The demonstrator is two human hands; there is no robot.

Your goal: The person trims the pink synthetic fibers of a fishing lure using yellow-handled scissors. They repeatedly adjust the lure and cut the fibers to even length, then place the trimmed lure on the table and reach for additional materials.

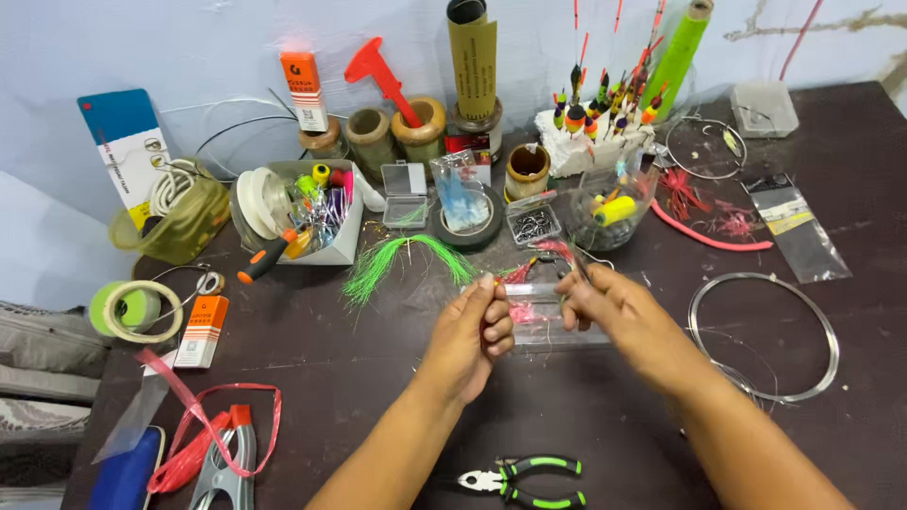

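Green pliers (524, 478) lie at the bottom. In the middle, the left hand (475, 332) and right hand (605, 300) pinch a small pink lure (525, 309) between them, above the table (359, 368).

Bare forearms, no sleeves; left grip (475, 331), right grip (614, 307) ungloved.

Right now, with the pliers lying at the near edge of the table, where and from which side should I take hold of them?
Take the pliers by the green-and-black handles, coming from the right. They lie flat with the metal nose pointing left and the handles spread a little toward the right, so a grip can close over both handles there. Both hands are busy further up the table: the left hand and right hand are at a small clear bag.
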